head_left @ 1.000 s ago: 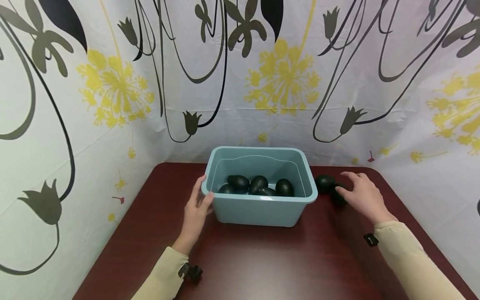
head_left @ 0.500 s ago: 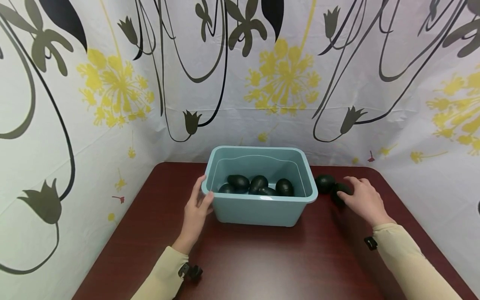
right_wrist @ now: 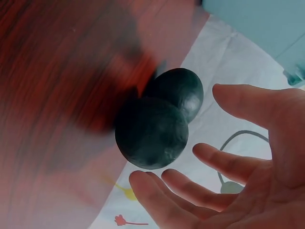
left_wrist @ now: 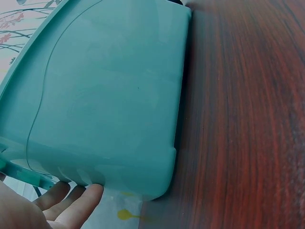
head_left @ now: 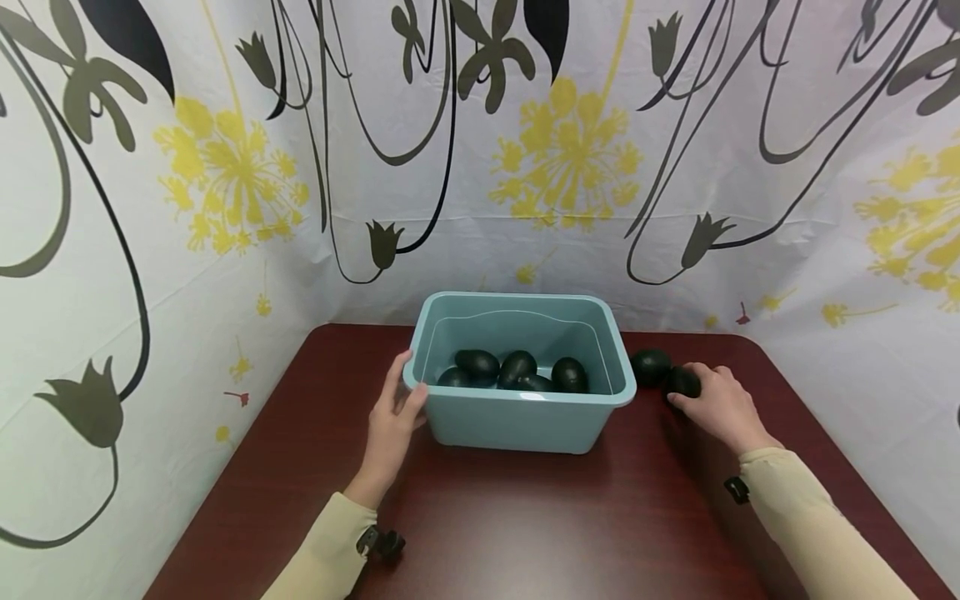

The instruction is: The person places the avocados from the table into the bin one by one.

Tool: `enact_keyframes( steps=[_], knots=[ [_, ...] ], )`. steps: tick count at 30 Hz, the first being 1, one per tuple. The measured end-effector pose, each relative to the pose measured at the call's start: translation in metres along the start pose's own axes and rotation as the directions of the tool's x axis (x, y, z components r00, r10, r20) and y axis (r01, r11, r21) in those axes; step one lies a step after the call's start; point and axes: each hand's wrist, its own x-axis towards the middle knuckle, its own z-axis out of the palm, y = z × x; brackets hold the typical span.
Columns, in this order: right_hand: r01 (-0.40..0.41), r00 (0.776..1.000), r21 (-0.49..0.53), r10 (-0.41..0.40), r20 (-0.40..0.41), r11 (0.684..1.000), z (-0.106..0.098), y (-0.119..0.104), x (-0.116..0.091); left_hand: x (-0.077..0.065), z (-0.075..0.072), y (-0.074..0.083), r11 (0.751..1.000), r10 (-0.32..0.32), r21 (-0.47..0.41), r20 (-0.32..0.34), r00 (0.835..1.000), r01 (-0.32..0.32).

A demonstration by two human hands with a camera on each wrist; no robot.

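Observation:
A light-blue plastic bin point(head_left: 517, 425) holds several dark green avocados point(head_left: 517, 367). At its left front corner my left hand point(head_left: 392, 421) holds the rim, thumb at the front and index finger along the left side. In the left wrist view, other fingers point(left_wrist: 83, 202) touch the wall below the rim. My right hand point(head_left: 723, 408) is at the nearer of two avocados point(head_left: 681, 382) right of the bin, thumb in front and fingers behind. The right wrist view shows its fingers spread, with one fingertip at the edge of that avocado point(right_wrist: 151, 133).
The other avocado point(head_left: 650, 367) lies between the bin's right side and the nearer one, touching it. Everything stands on a dark red-brown wooden table point(head_left: 517, 525). A white flower-patterned cloth point(head_left: 465, 192) hangs behind and along both sides.
My right hand has lowered and come closer around the nearer avocado, which shows more fully between thumb and fingers. My left hand and the bin have not moved.

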Motion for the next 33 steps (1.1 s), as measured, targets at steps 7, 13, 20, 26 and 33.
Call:
enact_keyframes(
  steps=[7,13,20,26,33],
  knots=[
    [-0.011,0.999,-0.010,0.012,0.033,1.000,0.002,0.001,0.003,0.000,0.000,0.001,1.000,0.019,-0.002,-0.001,1.000,-0.019],
    [-0.038,0.999,-0.014,0.039,0.038,0.999,0.004,0.005,0.006,0.000,0.000,-0.001,1.000,0.011,-0.003,-0.001,1.000,-0.011],
    [-0.064,0.998,-0.025,0.065,0.021,0.998,0.007,0.012,0.007,0.000,-0.001,-0.001,1.000,0.010,-0.004,-0.001,1.000,-0.010],
    [-0.083,0.996,-0.035,0.083,-0.016,0.996,0.007,0.018,0.007,0.001,0.000,0.000,1.000,0.024,0.002,0.004,1.000,-0.024],
    [-0.099,0.994,-0.041,0.097,-0.042,0.994,0.008,0.022,0.007,0.001,0.000,-0.001,1.000,0.013,0.006,0.001,1.000,-0.013]
  ],
)
